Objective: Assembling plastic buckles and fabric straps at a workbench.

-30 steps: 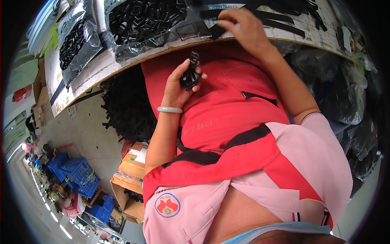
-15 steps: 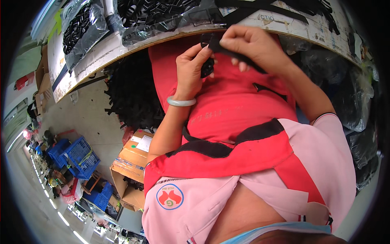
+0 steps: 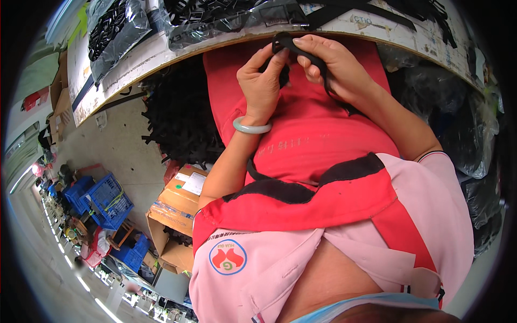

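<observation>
Worktable point(image 3: 371, 27) at the far side; nearer, a black strap point(image 3: 312, 56) is pinched by left hand point(image 3: 261, 86) and right hand point(image 3: 342, 67), looped leftmost, its length slanting near-right.

Left hand point(image 3: 259, 85) and right hand point(image 3: 340, 65) close together, fingers point(image 3: 316, 47) curled, both forearms point(image 3: 406, 121) slanted inward.

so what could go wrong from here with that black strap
The black strap bends in a loop between the left hand and right hand, so it might twist or slip free. The black piece in the left hand is mostly hidden, so it could drop unnoticed. The larger clear bag near the bench edge could perhaps be knocked, spilling its black parts.
</observation>
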A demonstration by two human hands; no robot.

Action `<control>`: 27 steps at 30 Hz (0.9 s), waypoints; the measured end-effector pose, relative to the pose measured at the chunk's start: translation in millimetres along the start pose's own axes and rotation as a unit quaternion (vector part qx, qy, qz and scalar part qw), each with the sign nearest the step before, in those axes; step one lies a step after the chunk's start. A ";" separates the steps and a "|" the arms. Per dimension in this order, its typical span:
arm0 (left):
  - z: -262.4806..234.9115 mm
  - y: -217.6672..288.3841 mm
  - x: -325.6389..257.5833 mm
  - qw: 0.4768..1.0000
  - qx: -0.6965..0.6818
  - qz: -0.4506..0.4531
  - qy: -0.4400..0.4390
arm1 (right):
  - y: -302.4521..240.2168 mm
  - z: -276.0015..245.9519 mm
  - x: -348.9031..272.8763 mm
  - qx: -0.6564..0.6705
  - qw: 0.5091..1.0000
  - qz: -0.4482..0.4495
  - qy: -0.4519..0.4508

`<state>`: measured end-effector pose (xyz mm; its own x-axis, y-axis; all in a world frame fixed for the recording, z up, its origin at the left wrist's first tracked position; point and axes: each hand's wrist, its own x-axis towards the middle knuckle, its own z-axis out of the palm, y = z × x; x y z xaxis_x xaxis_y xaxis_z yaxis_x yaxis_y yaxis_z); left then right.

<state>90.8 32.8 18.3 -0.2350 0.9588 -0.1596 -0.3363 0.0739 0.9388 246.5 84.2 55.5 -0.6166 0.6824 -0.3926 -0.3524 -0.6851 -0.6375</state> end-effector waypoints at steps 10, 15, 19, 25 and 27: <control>-19.5 2.0 19.2 0.934 0.249 0.245 -0.075 | 0.7 -2.6 21.0 0.010 0.999 -0.003 -0.046; -33.2 15.4 5.6 0.969 -0.124 -0.193 -0.087 | 7.9 -3.1 13.9 -0.211 0.970 -0.115 0.025; -27.2 10.6 5.0 0.975 -0.097 -0.190 -0.068 | 18.7 -4.9 17.7 -0.442 0.848 -0.292 0.024; -15.1 28.3 2.3 0.995 -0.045 -0.083 -0.029 | -11.3 18.5 -5.3 -0.347 0.922 -0.160 0.066; -14.3 26.4 0.9 0.997 -0.024 -0.076 -0.021 | -10.3 17.2 -4.0 -0.353 0.922 -0.143 0.068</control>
<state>68.6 31.7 38.6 -0.1405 0.9479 -0.2858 -0.4085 0.2074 0.8889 240.5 84.2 75.0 -0.4591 0.8678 -0.1901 0.0882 -0.1685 -0.9818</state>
